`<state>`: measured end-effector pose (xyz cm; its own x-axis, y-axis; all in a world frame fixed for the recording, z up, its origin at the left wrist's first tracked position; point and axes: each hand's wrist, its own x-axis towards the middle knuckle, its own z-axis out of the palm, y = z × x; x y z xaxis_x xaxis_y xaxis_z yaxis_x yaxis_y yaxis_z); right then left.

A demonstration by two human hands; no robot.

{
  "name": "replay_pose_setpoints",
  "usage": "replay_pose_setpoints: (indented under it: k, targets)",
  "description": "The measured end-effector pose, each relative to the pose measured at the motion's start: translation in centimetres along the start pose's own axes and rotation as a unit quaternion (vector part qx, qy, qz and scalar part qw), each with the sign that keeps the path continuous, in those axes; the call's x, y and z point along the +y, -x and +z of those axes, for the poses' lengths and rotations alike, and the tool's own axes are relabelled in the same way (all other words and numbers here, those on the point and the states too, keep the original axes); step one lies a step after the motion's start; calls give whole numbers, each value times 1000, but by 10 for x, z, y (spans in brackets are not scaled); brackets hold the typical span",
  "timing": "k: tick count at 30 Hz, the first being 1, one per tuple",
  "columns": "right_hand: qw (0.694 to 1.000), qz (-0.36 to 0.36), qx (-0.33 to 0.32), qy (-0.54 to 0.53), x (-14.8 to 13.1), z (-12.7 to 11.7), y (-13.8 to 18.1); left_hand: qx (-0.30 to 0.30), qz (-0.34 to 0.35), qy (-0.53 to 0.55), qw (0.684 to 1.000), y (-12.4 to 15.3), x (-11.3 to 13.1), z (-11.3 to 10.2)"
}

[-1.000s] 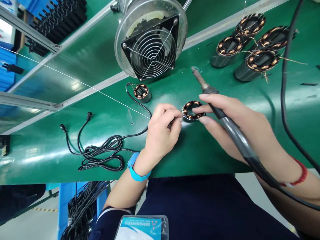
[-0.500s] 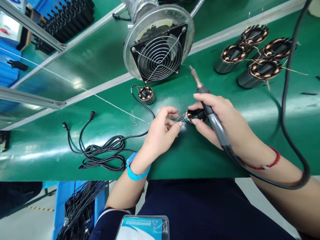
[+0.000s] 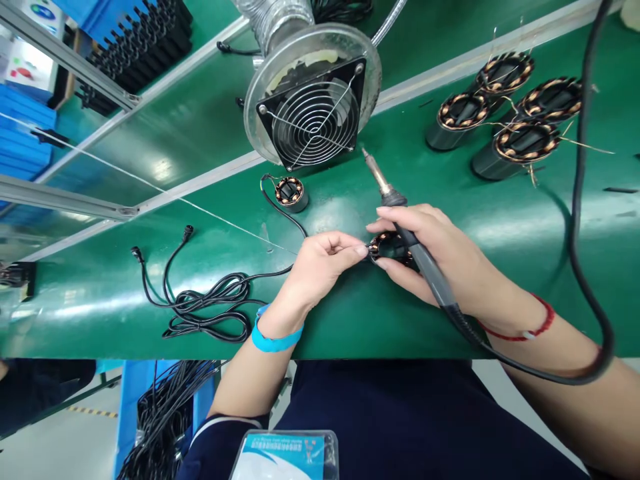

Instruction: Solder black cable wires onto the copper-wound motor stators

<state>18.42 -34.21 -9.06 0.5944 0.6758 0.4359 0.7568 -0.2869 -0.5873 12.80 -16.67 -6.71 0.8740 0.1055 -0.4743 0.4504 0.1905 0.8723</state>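
Left fingers have tightened round wires, right fingers hold soldering iron, badge illegible.

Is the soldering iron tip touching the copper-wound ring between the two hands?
Apart. The head view shows the soldering iron tip pointing away from the copper-wound ring, with green tabletop visible between.

A slanted, grey-handled soldering iron partly overlaps the copper-wound stator.
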Motion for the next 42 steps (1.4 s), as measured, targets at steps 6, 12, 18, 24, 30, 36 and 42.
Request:
replay_pose_setpoints:
  k: [6, 12, 18, 24, 30, 36, 42]
  targets:
    - [997, -33, 33, 59, -1, 2, -1, -40, -33, 5, 999, 1, -1, -4]
    - [995, 8, 88, 44, -7, 9, 0, -130, -24, -62, 989, 3, -6, -1]
    - [993, 55, 107, 11, -11, 10, 0, 6, 134, -233, 963, 1, -2, -6]
    - [986, 87, 141, -8, -4, -3, 4, 226, 188, -347, 890, -14, 20, -54]
    - [991, 66, 117, -6, -5, -6, 4, 178, 39, -513, 839, -25, 45, -60]
    - [992, 60, 105, 21, 0, -6, 3, 155, 11, -534, 831, -34, 62, -84]
    - [997, 10, 55, 45, 19, 3, 3, 243, 43, -528, 812, -93, 110, -139]
